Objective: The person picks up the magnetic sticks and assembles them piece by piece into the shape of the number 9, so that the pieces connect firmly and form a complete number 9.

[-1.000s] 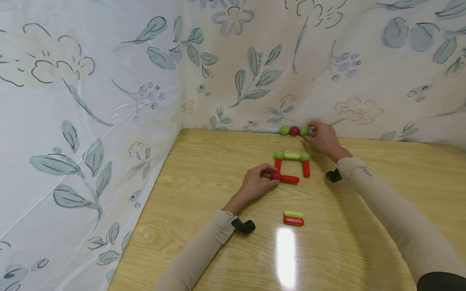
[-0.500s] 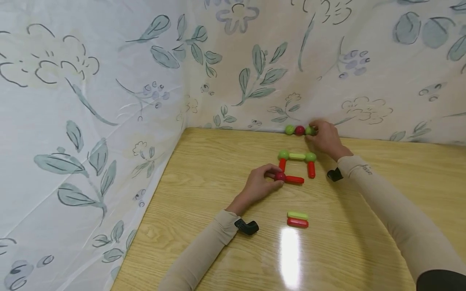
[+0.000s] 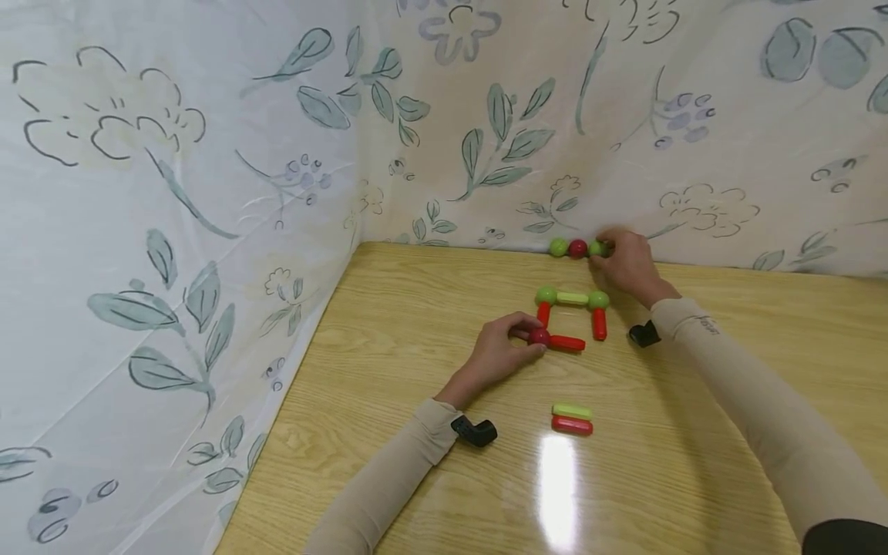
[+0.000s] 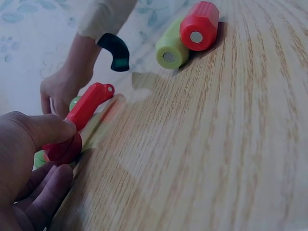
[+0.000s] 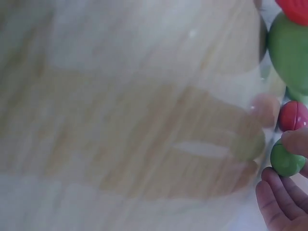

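Note:
My left hand (image 3: 499, 351) pinches a dark red ball (image 3: 539, 338) between thumb and fingers, low over the table. Joined to that ball are a red magnetic rod (image 3: 567, 344) pointing right and another red rod (image 3: 544, 314) running back to a green ball (image 3: 546, 296). A yellow-green rod (image 3: 573, 298) links this to a second green ball (image 3: 598, 300), from which a red rod (image 3: 600, 324) points forward. At the back wall, my right hand (image 3: 627, 262) holds the rightmost green ball (image 5: 287, 159) of a row, its thumb on top and fingers beneath.
A red ball (image 3: 577, 248) and a green ball (image 3: 558, 247) complete the row along the floral cloth (image 3: 444, 154). Toward the front, a yellow-green rod (image 3: 572, 412) and a red rod (image 3: 572, 425) lie side by side on the wooden table (image 3: 388, 308).
My right hand's fingers have come in closer round the rightmost green ball. The left hand keeps its pinch on the red ball. The head view has shifted slightly.

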`<state>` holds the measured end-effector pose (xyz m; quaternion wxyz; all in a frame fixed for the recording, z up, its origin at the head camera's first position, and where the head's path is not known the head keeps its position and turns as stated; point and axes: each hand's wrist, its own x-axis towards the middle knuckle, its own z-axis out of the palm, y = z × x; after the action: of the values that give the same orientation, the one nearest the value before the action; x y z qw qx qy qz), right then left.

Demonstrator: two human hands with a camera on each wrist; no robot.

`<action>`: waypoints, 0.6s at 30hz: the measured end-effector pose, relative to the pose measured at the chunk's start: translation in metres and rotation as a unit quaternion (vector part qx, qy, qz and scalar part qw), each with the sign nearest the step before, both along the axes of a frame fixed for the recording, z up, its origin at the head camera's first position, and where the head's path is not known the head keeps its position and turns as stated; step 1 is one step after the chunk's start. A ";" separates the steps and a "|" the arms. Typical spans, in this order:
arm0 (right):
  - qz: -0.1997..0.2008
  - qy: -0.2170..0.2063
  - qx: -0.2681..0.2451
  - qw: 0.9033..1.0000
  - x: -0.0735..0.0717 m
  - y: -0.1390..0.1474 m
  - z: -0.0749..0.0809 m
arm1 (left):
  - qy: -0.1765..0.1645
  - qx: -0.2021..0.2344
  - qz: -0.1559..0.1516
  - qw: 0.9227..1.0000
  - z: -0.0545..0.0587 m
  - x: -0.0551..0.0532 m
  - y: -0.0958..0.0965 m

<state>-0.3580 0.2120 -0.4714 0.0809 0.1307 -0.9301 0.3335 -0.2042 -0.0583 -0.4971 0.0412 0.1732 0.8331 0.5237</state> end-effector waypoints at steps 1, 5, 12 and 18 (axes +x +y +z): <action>0.000 0.003 0.000 1.000 0.001 0.001 0.001 | -0.001 0.001 0.000 1.000 0.001 0.000 0.001; -0.003 0.012 -0.002 1.000 0.004 0.006 0.007 | 0.001 0.002 0.000 1.000 0.001 -0.001 0.001; -0.024 0.010 -0.018 1.000 0.011 0.016 0.016 | 0.002 0.002 0.002 1.000 0.001 -0.002 0.001; -0.026 0.001 -0.012 1.000 0.021 0.028 0.016 | -0.008 -0.001 0.005 1.000 0.003 0.002 0.001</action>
<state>-0.3370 0.2403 -0.4554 0.0925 0.1057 -0.9289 0.3427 -0.2022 -0.0569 -0.4939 0.0451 0.1645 0.8341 0.5246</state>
